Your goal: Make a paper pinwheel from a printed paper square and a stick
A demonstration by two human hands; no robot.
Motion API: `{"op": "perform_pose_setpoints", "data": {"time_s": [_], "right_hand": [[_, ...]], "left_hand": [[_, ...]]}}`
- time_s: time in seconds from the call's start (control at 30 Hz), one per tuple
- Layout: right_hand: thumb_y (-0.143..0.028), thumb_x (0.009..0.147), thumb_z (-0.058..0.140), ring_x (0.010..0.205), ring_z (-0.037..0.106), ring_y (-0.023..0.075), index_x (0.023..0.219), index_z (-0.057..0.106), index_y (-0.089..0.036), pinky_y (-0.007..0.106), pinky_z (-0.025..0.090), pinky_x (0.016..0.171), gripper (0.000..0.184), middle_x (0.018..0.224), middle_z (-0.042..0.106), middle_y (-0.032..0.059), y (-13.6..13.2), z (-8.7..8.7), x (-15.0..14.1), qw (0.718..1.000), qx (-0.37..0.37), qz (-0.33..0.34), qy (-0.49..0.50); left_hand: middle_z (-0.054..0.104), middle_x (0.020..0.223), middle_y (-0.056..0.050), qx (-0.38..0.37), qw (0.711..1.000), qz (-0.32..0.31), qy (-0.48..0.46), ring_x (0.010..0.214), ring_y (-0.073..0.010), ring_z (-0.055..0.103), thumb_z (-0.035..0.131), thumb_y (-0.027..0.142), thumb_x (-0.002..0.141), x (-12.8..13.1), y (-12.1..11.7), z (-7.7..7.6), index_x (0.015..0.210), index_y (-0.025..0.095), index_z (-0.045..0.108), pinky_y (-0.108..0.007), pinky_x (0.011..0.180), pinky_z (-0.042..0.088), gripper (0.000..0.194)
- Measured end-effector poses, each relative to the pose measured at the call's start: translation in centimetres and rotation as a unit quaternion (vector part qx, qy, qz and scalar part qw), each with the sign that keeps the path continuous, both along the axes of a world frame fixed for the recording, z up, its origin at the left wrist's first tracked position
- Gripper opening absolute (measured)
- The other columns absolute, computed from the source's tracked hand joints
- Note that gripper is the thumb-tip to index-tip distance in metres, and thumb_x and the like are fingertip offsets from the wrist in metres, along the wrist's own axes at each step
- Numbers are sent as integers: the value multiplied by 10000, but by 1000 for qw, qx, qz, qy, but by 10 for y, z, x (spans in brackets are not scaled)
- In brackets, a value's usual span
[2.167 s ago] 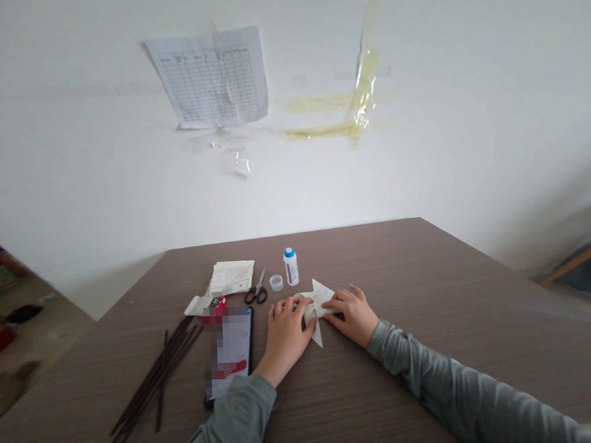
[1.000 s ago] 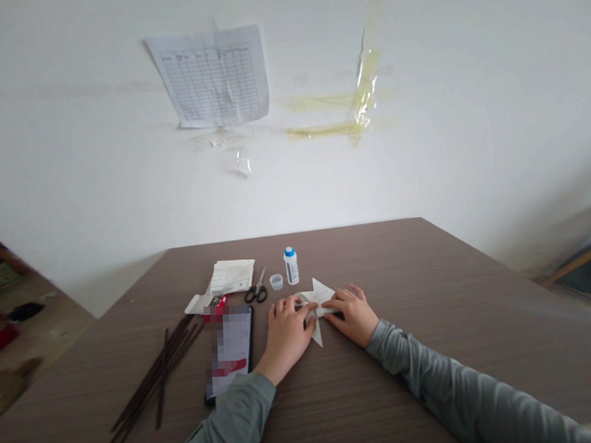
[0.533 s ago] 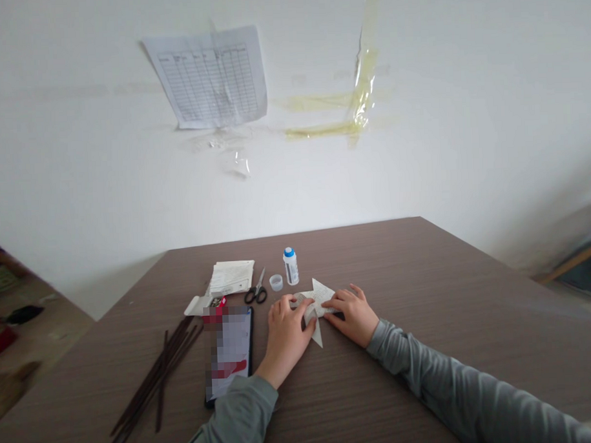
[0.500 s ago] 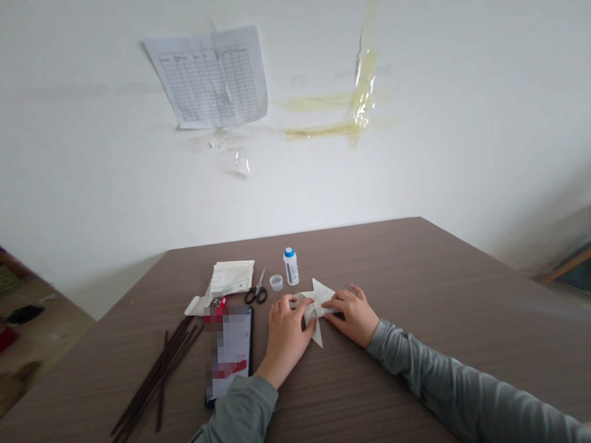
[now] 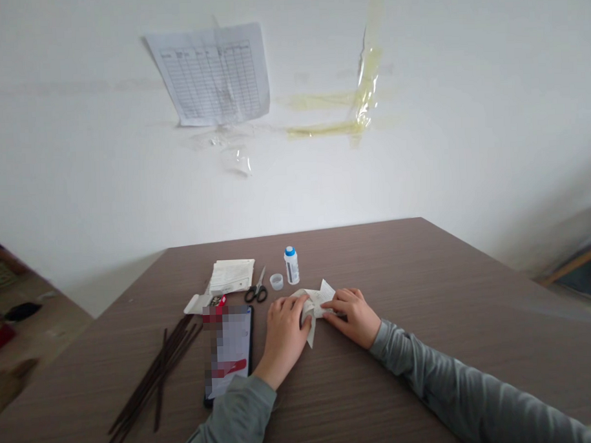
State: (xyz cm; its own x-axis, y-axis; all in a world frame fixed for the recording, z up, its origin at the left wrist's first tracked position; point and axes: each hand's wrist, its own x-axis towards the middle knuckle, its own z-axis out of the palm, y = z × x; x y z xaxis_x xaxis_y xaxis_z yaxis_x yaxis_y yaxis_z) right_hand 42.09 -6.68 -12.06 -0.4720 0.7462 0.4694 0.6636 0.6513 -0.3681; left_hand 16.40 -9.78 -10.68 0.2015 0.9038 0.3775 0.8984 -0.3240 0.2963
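Between my two hands, on the brown table, is a piece of folded printed paper (image 5: pixel 318 299) with pointed corners. My left hand (image 5: pixel 287 325) is closed on its left side, thumb and forefinger near the middle; part of the paper is hidden under the fingers. My right hand (image 5: pixel 353 316) pinches the right side with thumb and fingertips. One point of the paper sticks up at the back and another hangs toward the front. Just behind the hands stand a white bottle with a blue top (image 5: pixel 291 265) and a small clear cap (image 5: pixel 277 282).
Black-handled scissors (image 5: pixel 256 290) and a stack of paper squares (image 5: pixel 232 276) lie at the back left. A phone (image 5: pixel 235 353) rests left of my forearm, by a small red and white box (image 5: pixel 201 305). Several dark thin sticks (image 5: pixel 153 381) lie further left on the table (image 5: pixel 423 275).
The folded paper has turned and bent a little between my hands. Its front point has shifted left and its back point right. Both hands stay on the paper.
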Motion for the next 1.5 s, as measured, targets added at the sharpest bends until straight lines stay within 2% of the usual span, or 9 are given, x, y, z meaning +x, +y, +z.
{"op": "perform_pose_setpoints", "data": {"time_s": [0.2,0.33,0.43,0.57,0.7,0.87,1.17,1.37,1.5], "right_hand": [[-212,1216,770,1191,911,327,1391,992,-314,493,702,1122,300,1254,970,120,13,4,13,999,11,-4,32],[-106,1094,806,1405,915,356,1440,972,-326,560,684,1278,442,1520,969,128,20,0,21,1000,-2,-10,1],[-143,1078,814,1500,886,367,1476,966,-342,638,634,1365,471,1625,939,127,19,-3,23,999,-29,-10,-42],[-210,1112,816,1447,887,363,1438,984,-368,664,598,1391,399,1556,959,111,15,0,23,996,-15,-22,-81],[-210,1134,799,1267,883,351,1330,1017,-369,654,588,1353,334,1323,973,107,11,4,23,993,38,-38,-102],[-211,1117,837,1130,841,329,1233,1015,-334,614,593,1295,246,1126,928,88,9,2,23,990,88,-41,-98],[-235,1164,805,1241,759,364,1495,979,-365,652,558,1323,396,1326,887,126,6,0,7,987,118,-72,-76],[-298,1166,823,1336,718,428,1420,998,-378,744,519,1383,319,1432,862,164,2,4,-4,989,60,-93,-98],[-300,1164,830,1333,721,399,1415,999,-402,698,568,1352,319,1418,849,131,5,-1,-5,987,52,-109,-104]], "left_hand": [[935,1622,-63,-43,999,-9,-29,1595,-405,780,829,107,1109,-5,1,7,1615,387,893,-683,1440,585,582],[932,1638,-83,-43,998,-20,-41,1617,-402,795,799,52,1103,-6,1,7,1620,369,889,-709,1449,586,612],[927,1637,-95,-25,998,-22,-49,1596,-398,819,787,34,1095,-6,1,4,1611,362,884,-719,1424,615,619],[930,1575,-120,21,997,-26,-70,1526,-406,847,805,54,1072,-7,4,-2,1593,319,876,-713,1372,670,589],[935,1517,-121,71,992,-40,-96,1445,-394,866,801,87,1075,-9,6,-8,1531,310,887,-652,1296,728,515],[946,1500,-104,78,992,-54,-85,1425,-389,871,813,188,1108,-6,4,-12,1490,328,887,-650,1279,731,413],[914,1588,-135,-3,998,-40,-49,1543,-459,822,931,236,1024,6,-1,-6,1543,337,890,-774,1393,633,530],[907,1595,-138,-41,998,-32,-36,1575,-463,789,911,250,1038,8,-5,2,1569,351,889,-769,1420,593,541],[910,1585,-138,-41,998,-29,-33,1563,-464,787,909,255,1032,9,-6,2,1580,358,884,-768,1419,587,558]]}}
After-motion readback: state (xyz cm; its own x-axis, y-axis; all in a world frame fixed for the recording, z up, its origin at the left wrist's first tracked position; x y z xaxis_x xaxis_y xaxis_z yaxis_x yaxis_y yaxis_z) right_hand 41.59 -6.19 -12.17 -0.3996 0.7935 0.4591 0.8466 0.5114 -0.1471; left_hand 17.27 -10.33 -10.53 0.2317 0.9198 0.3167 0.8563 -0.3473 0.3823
